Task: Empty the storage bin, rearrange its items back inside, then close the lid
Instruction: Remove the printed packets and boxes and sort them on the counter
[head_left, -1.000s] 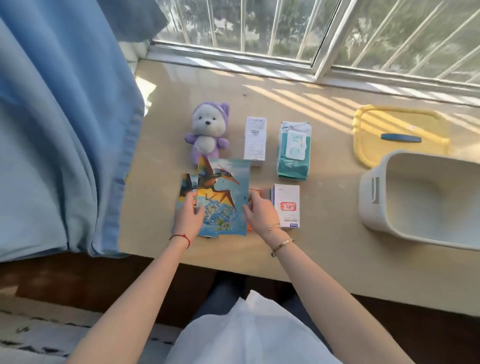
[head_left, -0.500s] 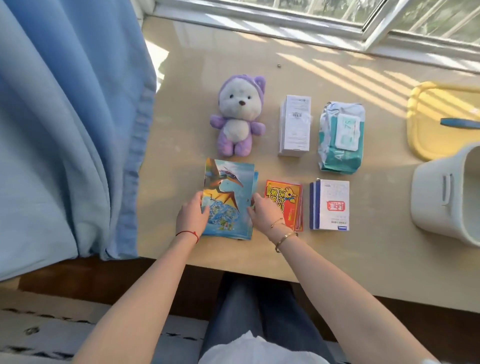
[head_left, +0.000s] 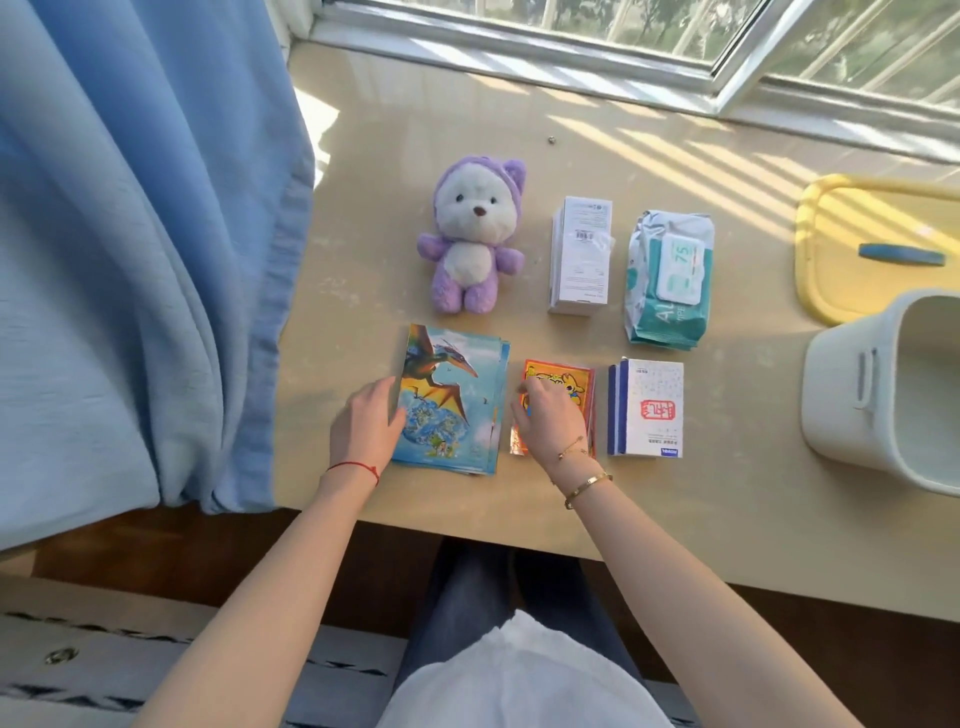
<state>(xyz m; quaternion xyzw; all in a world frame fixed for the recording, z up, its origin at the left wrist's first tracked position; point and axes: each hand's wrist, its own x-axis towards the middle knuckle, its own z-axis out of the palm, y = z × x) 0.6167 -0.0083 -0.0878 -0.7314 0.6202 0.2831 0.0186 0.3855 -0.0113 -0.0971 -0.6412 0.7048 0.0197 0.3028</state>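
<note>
Nearest the camera, the person's lap shows, with dark trousers (head_left: 467, 587) and a white top (head_left: 519, 680), and both forearms reach forward over the near edge of the pale table (head_left: 649, 519). The left hand (head_left: 366, 426), with a red string (head_left: 353, 466) at the wrist, rests on the left edge of a stack of picture books (head_left: 457, 395) whose top cover shows a flying dinosaur; its fingers lie loosely along that edge and the thumb lies on the cover. The right hand (head_left: 550, 415), wearing gold bracelets (head_left: 584, 470), is over a small orange packet (head_left: 563, 379) just right of the books, fingers curled down onto it; whether they actually pinch it cannot be told. Just right of the packet lies a white and blue box (head_left: 649, 410) with a red stamp mark.

Further back stands a second row: a purple and white stuffed bear (head_left: 475, 244) lying on its back, a tall white box (head_left: 582, 254) beside it, and a teal pack of wipes (head_left: 670, 280) to the right of that.

At the right edge sits the white storage bin (head_left: 852, 395), open, with its inside showing no items in the part that is in view. Behind it the yellow lid (head_left: 852, 280) lies flat on the table with its blue handle (head_left: 901, 254) up.

A blue curtain (head_left: 130, 234) hangs along the left side, and the window frame (head_left: 571, 57) runs across the far edge.
</note>
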